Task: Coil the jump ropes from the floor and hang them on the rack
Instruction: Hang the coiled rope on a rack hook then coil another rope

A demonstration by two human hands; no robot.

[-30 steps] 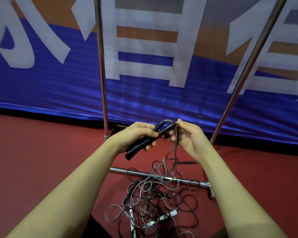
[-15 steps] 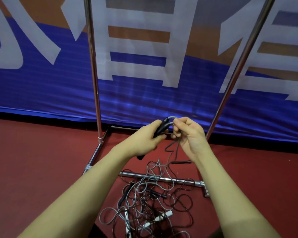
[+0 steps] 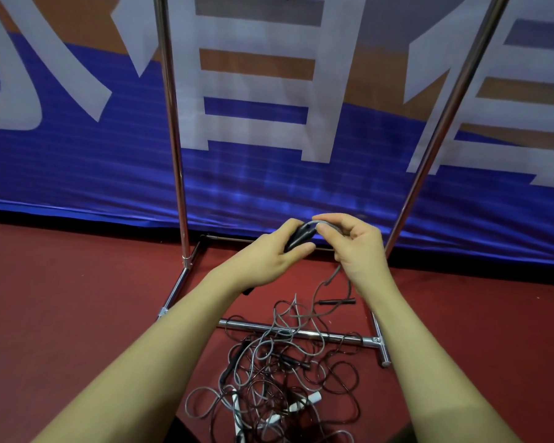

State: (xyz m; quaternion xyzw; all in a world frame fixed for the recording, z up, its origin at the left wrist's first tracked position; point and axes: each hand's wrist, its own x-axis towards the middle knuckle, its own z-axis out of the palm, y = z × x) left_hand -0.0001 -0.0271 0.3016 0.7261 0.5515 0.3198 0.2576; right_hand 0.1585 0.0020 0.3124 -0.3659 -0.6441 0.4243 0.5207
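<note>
My left hand (image 3: 269, 254) grips the black handles (image 3: 299, 239) of a jump rope, held up in front of the rack. Just to their right, my right hand (image 3: 352, 247) pinches the grey cord (image 3: 317, 222) where it arches out of the handle tips. That cord hangs down from my right hand to a tangled pile of jump ropes (image 3: 275, 372) on the red floor, with black and white handles mixed in. The chrome rack (image 3: 173, 123) stands behind my hands; its top bar is out of view.
The rack's base bar (image 3: 333, 336) crosses the floor under the tangle, with a foot (image 3: 381, 350) sticking out at the right. A second upright (image 3: 442, 129) leans at the right. A blue banner (image 3: 77, 155) with white characters closes off the back. A loose black handle (image 3: 336, 302) lies under my right wrist.
Both hands have drawn closer together and the handles now point more away from me, mostly hidden in my left fist. My right fingers have shifted onto the cord's arch. The view has shifted slightly.
</note>
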